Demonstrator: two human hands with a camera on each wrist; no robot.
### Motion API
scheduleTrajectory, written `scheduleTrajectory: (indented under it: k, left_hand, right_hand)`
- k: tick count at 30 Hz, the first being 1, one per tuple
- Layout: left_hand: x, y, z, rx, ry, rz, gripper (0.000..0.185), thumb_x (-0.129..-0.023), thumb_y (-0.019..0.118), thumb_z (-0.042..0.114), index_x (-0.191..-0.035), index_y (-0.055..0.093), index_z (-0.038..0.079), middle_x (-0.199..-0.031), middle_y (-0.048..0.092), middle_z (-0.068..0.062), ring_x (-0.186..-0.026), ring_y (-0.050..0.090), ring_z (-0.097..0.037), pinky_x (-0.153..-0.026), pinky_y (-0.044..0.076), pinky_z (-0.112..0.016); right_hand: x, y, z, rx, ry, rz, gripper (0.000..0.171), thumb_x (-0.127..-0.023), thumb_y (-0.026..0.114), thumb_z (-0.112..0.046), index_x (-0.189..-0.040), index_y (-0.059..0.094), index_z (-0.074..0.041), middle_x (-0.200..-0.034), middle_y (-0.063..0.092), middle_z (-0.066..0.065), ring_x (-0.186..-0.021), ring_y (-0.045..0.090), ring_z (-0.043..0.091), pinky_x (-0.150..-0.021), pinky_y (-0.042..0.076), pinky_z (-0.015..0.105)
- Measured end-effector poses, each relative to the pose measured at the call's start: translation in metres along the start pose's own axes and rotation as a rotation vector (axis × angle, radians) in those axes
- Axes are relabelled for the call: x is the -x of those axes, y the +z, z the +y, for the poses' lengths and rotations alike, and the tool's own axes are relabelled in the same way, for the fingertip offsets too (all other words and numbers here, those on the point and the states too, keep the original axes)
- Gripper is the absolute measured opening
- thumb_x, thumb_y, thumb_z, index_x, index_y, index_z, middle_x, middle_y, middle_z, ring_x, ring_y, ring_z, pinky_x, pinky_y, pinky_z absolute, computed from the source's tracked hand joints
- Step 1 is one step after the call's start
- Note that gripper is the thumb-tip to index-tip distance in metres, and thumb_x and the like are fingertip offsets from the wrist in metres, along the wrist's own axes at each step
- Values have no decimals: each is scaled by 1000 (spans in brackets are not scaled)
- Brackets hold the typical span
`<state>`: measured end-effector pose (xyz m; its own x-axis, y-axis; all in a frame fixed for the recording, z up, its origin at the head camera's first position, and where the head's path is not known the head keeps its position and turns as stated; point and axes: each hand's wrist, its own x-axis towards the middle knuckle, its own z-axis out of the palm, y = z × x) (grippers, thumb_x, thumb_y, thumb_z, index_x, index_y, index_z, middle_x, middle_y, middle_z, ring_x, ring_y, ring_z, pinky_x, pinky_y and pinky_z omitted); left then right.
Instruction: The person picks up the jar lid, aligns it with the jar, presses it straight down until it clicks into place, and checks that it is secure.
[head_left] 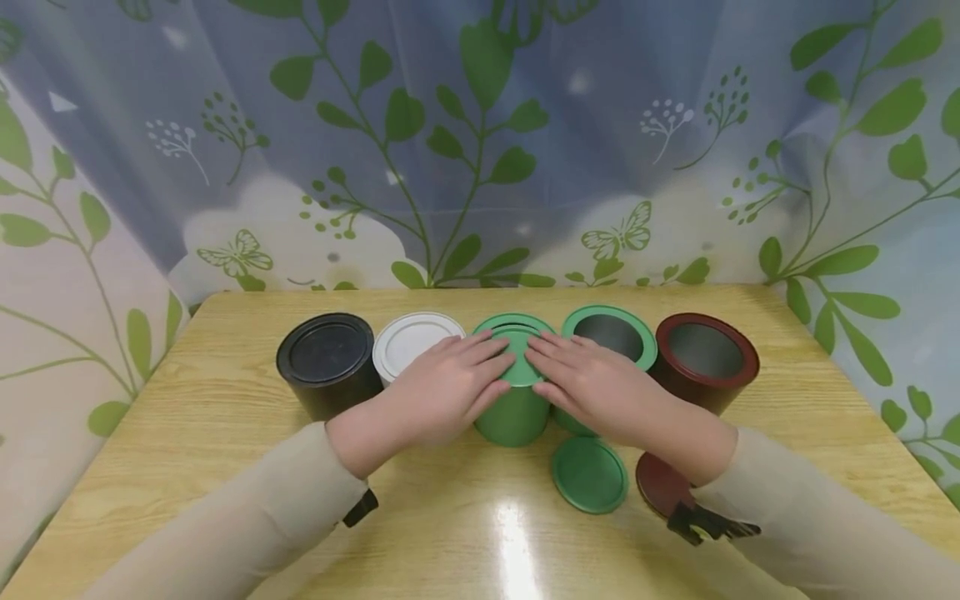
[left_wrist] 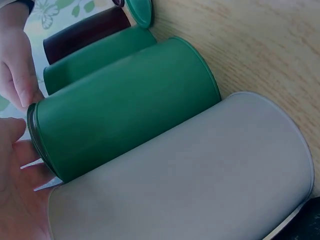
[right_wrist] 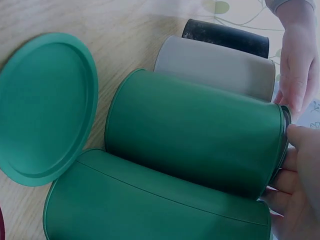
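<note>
Both my hands lie flat on the lid (head_left: 517,333) of a green can (head_left: 513,412) at the middle of a row of cans. My left hand (head_left: 457,375) presses the lid's left half with straight fingers, and my right hand (head_left: 577,375) presses its right half. In the left wrist view the green can (left_wrist: 125,105) lies between the white can (left_wrist: 190,175) and a second green can (left_wrist: 95,55), with my left hand (left_wrist: 15,190) at its top. The right wrist view shows the same can (right_wrist: 195,130) and my right hand (right_wrist: 300,200) on its lid end.
On the wooden table (head_left: 225,400) a lidded black can (head_left: 328,362) and a lidded white can (head_left: 408,342) stand to the left. An open green can (head_left: 611,333) and an open dark red can (head_left: 705,358) stand to the right. A loose green lid (head_left: 589,475) and dark red lid (head_left: 660,483) lie in front.
</note>
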<state>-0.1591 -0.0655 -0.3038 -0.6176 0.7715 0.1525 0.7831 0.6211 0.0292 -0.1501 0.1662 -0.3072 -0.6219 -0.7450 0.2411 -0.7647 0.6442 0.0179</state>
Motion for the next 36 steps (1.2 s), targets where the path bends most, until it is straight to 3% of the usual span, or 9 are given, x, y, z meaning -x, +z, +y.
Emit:
scheduleTrajectory:
  k: [4, 15, 24, 36]
  left_hand:
    - [-4, -1, -2, -10, -12, 3, 45, -101, 38, 34, -136, 49, 9, -143, 40, -10, -132, 36, -27, -104, 32, -44]
    - [-12, 1, -8, -47, -44, -7, 47, -101, 38, 36, -138, 47, 9, -145, 37, -11, -132, 36, -25, -104, 32, -47]
    - [-15, -3, -8, -13, -58, -86, 50, -101, 36, 38, -143, 39, 10, -149, 29, -13, -136, 28, -25, -105, 30, -46]
    - [-25, -14, -14, 33, -6, -115, 50, -98, 44, 39, -137, 48, 6, -143, 39, -18, -129, 39, -30, -103, 34, -45]
  right_hand:
    - [-4, 0, 2, 15, 15, -11, 48, -95, 55, -28, -133, 50, 0, -136, 48, 15, -128, 40, 29, -101, 36, 48]
    - [-12, -2, 7, -8, 49, -41, 49, -96, 52, -31, -134, 49, 0, -136, 48, 16, -127, 42, 29, -100, 37, 47]
    - [-18, -6, 10, -73, 112, -149, 57, -98, 47, -37, -140, 39, 0, -145, 33, 18, -133, 32, 29, -102, 33, 50]
    - [-28, -17, 9, -36, 103, -296, 58, -100, 42, -38, -141, 36, 2, -147, 30, 19, -135, 28, 30, -104, 31, 49]
